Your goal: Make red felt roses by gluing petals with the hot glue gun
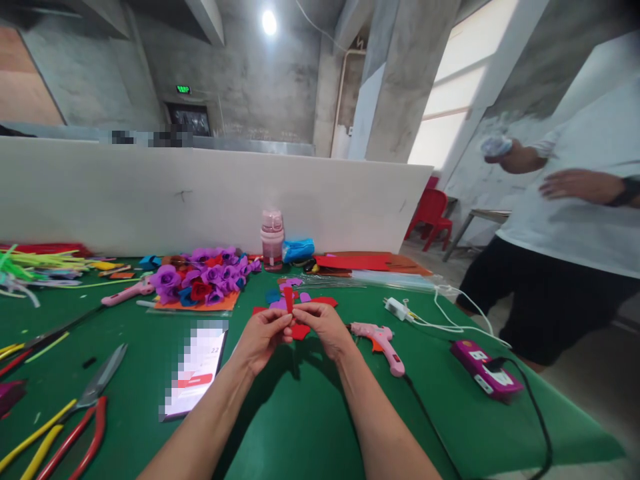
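Note:
Both hands meet over the middle of the green table, pinching a narrow strip of red paper or felt (pixel 289 298) that stands up between the fingertips. My left hand (pixel 265 337) grips it from the left with thumb and fingers closed. From the other side my right hand (pixel 324 327) pinches it too. Red cut pieces (pixel 301 332) lie just beneath and behind the fingers, among purple and blue ones. A pink glue gun (pixel 377 340) rests right of my right hand. Left of my left wrist lies a phone (pixel 197 370) with its screen lit.
Purple and red handmade flowers (pixel 205 277) are heaped at the back left. Scissors (pixel 95 393) lie front left. A pink bottle (pixel 273 240) stands against the white partition (pixel 215 193). A purple power strip (pixel 485 370) and a charger (pixel 397 309) trail cables right. A person (pixel 575 187) stands beyond.

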Tool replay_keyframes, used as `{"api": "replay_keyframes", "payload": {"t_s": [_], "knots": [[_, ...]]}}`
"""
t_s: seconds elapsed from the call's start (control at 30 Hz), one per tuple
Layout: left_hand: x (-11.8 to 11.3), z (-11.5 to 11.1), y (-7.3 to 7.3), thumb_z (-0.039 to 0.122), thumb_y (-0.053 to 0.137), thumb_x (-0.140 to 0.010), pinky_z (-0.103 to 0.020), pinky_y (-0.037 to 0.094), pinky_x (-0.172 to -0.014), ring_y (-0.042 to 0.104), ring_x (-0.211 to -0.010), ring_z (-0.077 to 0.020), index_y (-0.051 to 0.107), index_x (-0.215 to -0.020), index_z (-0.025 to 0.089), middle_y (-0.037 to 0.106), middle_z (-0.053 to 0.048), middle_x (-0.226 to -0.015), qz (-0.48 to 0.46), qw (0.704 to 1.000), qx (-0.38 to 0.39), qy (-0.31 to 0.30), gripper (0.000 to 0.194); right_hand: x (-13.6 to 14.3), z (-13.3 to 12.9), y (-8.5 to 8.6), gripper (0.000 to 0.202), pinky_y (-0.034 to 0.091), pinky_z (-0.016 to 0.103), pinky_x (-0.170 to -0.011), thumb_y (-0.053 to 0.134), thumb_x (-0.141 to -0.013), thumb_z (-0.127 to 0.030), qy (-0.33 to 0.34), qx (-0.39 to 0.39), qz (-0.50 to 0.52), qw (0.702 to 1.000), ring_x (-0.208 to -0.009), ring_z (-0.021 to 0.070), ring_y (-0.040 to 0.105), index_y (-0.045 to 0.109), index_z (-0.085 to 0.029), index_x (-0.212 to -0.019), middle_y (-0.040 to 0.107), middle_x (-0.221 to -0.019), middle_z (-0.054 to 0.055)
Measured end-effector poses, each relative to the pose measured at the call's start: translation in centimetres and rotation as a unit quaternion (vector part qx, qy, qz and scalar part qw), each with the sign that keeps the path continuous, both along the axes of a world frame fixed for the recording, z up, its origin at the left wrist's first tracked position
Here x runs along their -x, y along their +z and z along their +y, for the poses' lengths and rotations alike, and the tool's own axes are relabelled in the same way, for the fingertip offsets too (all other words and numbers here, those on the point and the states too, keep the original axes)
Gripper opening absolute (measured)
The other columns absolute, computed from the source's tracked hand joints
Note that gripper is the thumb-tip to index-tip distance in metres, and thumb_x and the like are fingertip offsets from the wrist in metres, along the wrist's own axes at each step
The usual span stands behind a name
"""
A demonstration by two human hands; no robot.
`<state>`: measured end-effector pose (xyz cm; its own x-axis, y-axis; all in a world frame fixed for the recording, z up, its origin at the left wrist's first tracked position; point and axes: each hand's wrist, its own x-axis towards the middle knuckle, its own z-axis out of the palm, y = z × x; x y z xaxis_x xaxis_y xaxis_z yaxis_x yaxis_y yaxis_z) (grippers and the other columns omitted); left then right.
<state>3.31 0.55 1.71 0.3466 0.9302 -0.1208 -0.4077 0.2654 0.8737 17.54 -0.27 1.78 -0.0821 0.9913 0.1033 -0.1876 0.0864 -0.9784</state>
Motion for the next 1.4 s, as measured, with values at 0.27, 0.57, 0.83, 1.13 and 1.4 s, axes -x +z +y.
{"api": "replay_keyframes", "payload": {"t_s": [0.27,0.57,0.83,1.13,1.4], "knots": [[0.09,0.21,-0.22,0.023,0.079,-0.055,-0.016,0.041,-0.044,0.05,-0.046,-0.0039,0.065,-0.067,0.01,0.06,0.0,-0.061,-0.013,1.0,0.009,-0.012,0.023,0.05,0.22,-0.6,0.027,0.043,0.03,-0.076,0.072,-0.063,-0.041,-0.001,-0.001,0.015,1.0,-0.068,0.0139,0.06,0.073,-0.018,-0.079,0.069,-0.071,0.001],[0.05,0.2,-0.29,0.024,0.081,-0.052,-0.016,0.042,-0.044,0.05,-0.046,-0.0042,0.065,-0.067,0.011,0.059,0.001,-0.059,0.007,1.0,0.003,0.004,0.026,0.33,0.04,-0.29,0.026,0.042,0.029,-0.074,0.074,-0.059,-0.037,-0.025,0.013,0.01,1.0,-0.067,0.0139,0.059,0.073,-0.018,-0.075,0.069,-0.069,0.001],[0.13,0.1,-0.29,0.024,0.08,-0.052,-0.017,0.042,-0.045,0.05,-0.046,-0.0047,0.064,-0.067,0.011,0.059,0.002,-0.059,0.027,1.0,-0.005,0.012,0.026,0.28,0.28,-0.46,0.024,0.043,0.029,-0.073,0.074,-0.059,-0.037,-0.035,0.006,-0.011,0.999,-0.066,0.0138,0.059,0.073,-0.018,-0.074,0.069,-0.068,0.0],[0.23,0.08,-0.26,0.025,0.079,-0.054,-0.019,0.044,-0.046,0.051,-0.046,-0.0057,0.063,-0.066,0.011,0.058,0.002,-0.058,0.066,0.997,-0.033,0.028,0.025,0.18,0.22,-0.32,0.021,0.044,0.029,-0.069,0.072,-0.062,-0.036,-0.055,-0.029,-0.087,0.994,-0.068,0.0162,0.061,0.073,-0.019,-0.074,0.071,-0.071,0.001],[0.26,0.24,-0.47,0.026,0.078,-0.057,-0.018,0.044,-0.046,0.051,-0.047,-0.0055,0.063,-0.07,0.012,0.056,0.002,-0.057,0.032,0.999,-0.012,0.012,0.024,-0.34,0.43,-0.31,0.038,0.041,0.023,-0.058,0.054,-0.076,-0.049,-0.054,-0.021,-0.039,0.998,-0.054,0.0087,0.05,0.073,-0.017,-0.082,0.065,-0.067,0.002]]}}
